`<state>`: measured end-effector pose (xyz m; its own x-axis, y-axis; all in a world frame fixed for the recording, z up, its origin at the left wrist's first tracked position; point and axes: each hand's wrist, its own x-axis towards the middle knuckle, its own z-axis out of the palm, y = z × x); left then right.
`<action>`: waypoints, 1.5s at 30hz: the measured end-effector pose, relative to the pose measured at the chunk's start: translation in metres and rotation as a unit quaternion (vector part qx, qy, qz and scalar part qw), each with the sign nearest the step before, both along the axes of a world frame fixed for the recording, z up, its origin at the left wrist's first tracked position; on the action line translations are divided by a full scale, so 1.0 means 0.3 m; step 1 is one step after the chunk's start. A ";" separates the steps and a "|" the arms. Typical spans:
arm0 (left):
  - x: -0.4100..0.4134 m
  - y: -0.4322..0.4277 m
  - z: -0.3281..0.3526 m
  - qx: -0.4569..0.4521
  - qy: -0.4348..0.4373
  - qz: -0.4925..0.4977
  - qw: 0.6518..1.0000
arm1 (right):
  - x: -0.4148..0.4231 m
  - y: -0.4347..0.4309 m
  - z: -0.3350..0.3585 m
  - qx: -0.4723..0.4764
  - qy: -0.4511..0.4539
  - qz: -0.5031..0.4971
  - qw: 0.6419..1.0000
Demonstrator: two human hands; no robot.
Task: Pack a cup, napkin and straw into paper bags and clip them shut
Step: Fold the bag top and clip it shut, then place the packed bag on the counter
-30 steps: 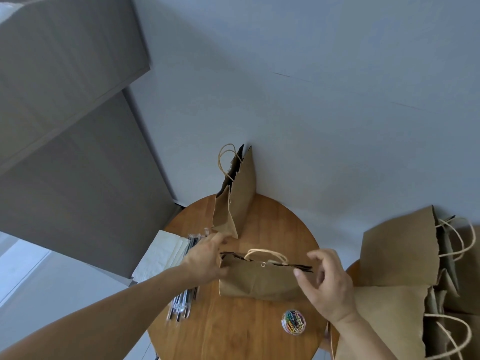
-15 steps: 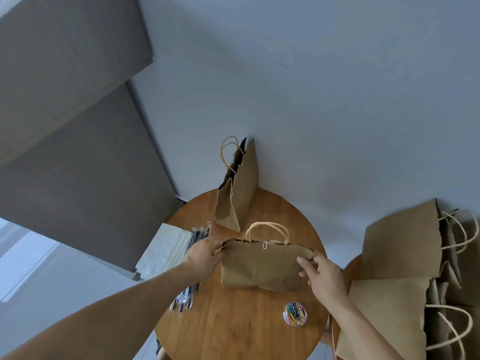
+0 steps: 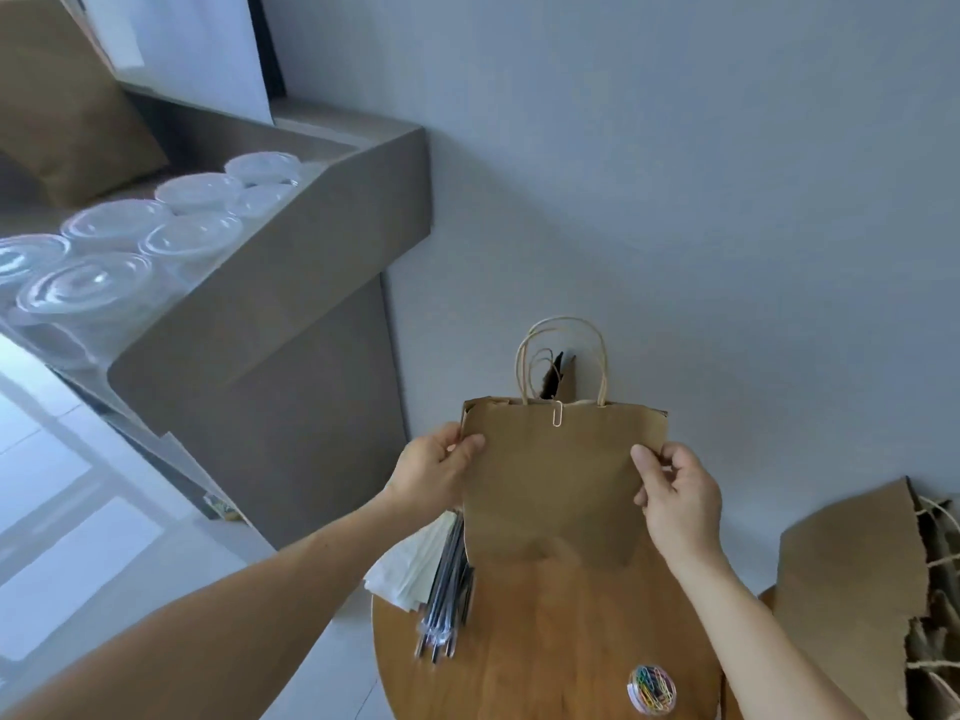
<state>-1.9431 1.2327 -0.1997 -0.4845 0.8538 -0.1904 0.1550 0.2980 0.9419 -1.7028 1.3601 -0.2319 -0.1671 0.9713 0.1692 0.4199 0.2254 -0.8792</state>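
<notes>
A brown paper bag [image 3: 561,480] with rope handles is held upright above the round wooden table [image 3: 545,641]. A paper clip [image 3: 557,413] sits on its closed top edge. My left hand [image 3: 434,472] pinches the bag's left edge near the top. My right hand [image 3: 675,493] pinches its right edge. Wrapped straws [image 3: 447,600] and white napkins [image 3: 410,563] lie at the table's left edge. Lidded clear plastic cups [image 3: 98,283] stand on a grey ledge to the left.
A small clear tub of coloured paper clips [image 3: 652,689] sits at the table's front right. Another bag [image 3: 558,376] stands behind the held one, against the wall. More brown bags [image 3: 857,579] are stacked at the right. A brown cushion [image 3: 62,111] lies top left.
Both hands took the clipped bag by its sides and lifted it off the table. The view has swung left, bringing the ledge with cups into sight.
</notes>
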 end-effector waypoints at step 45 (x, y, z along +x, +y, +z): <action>-1.946 -1.124 1.007 0.220 0.356 0.471 0.777 | -2.462 -0.779 1.241 0.083 0.144 0.404 0.900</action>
<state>-2.5269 0.8955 0.1024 -0.7827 -0.0370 0.6214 0.5909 0.2695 0.7604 -2.4415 1.1263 0.1404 -0.7324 0.5104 0.4507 -0.1804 0.4928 -0.8512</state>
